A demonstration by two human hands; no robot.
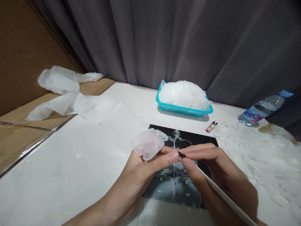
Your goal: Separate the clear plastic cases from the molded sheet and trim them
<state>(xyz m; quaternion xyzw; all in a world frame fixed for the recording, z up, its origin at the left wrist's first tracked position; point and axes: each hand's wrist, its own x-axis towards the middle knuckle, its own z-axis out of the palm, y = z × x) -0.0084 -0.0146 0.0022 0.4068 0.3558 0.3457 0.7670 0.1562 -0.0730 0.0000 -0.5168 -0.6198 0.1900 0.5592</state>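
Observation:
My left hand is closed around a translucent, soft-looking plastic piece with rounded, notched edges. Its thumb and forefinger meet close to the fingertips of my right hand. My right fingers pinch a thin dark-tipped tool; most of it is hidden by the fingers. A long pale shaft runs from under the right thumb down to the lower right, and I cannot tell whether it belongs to that tool. Under both hands lies a black sheet bearing joined translucent moulded shapes.
A turquoise basket heaped with translucent pieces stands at the back. At right are a water bottle, a small pink packet and a spread of clear film-like scraps. White crumpled sheets lie over cardboard at left.

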